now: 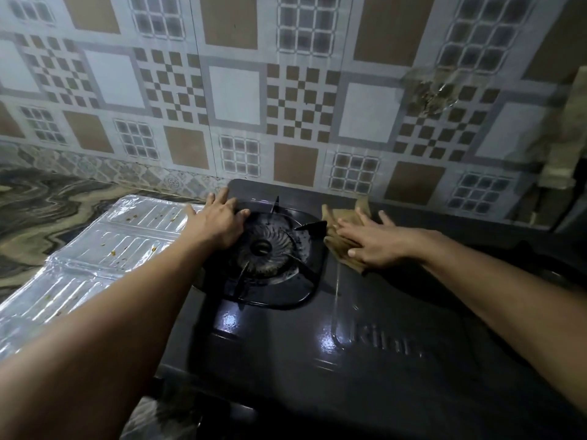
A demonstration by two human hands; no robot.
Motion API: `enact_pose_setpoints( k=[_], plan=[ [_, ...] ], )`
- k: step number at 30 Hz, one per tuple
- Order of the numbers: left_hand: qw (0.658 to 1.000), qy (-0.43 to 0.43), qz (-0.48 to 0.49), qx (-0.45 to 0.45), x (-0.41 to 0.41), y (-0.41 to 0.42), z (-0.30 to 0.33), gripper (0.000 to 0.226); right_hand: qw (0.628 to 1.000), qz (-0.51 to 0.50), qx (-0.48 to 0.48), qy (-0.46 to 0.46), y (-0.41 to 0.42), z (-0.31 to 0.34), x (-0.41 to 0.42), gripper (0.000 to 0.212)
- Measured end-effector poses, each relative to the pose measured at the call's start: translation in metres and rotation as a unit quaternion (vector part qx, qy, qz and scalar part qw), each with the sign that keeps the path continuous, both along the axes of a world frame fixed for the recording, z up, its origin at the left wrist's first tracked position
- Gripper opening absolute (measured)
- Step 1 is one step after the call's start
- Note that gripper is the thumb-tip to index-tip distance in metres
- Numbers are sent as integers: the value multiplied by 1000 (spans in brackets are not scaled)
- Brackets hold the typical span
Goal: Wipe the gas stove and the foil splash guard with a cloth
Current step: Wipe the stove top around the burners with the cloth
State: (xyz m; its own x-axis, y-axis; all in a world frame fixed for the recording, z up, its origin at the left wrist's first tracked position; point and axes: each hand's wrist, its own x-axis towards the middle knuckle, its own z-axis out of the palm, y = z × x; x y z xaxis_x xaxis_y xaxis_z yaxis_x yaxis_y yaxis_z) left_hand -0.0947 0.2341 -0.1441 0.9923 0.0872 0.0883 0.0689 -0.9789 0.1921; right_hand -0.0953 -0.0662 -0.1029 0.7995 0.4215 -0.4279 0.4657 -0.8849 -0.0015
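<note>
A black single-burner gas stove (365, 344) fills the middle of the view, with its burner and pan support (270, 249) near the back left. My left hand (219, 222) rests flat with spread fingers on the stove's back left corner, beside the burner. My right hand (371, 241) presses a brown cloth (341, 246) flat against the stove top just right of the burner. The silver foil splash guard (95, 252) lies flat on the counter left of the stove, speckled with food bits.
A patterned tiled wall (286, 90) stands right behind the stove, with a damaged patch (428, 90) at the upper right. A marbled counter (38, 211) extends to the left. Something pale hangs at the right edge (565, 147).
</note>
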Motion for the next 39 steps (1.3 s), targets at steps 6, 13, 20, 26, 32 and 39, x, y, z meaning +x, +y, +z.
enact_pose_setpoints(
  k=[6, 13, 20, 26, 32, 39],
  plan=[
    [1000, 7, 5, 4, 4, 1, 0, 53, 994, -45, 89, -44, 23, -10, -20, 76],
    [999, 26, -11, 29, 0, 0, 5, 56, 993, -31, 89, -69, 26, -30, -117, 75],
    [996, -3, -52, 67, -5, -46, 27, 60, 986, -92, 101, -97, 18, -29, -87, 60],
    [981, 44, -191, 7, -13, -122, 28, 60, 955, -265, 66, -112, -46, -29, -29, 60],
    [982, 58, -175, -44, -22, -135, 13, 59, 926, -345, 2, -151, -65, -29, -16, 71],
    [983, 25, -172, -55, -22, -132, 10, 52, 967, -151, 141, -150, 20, -35, -7, 52]
  ],
)
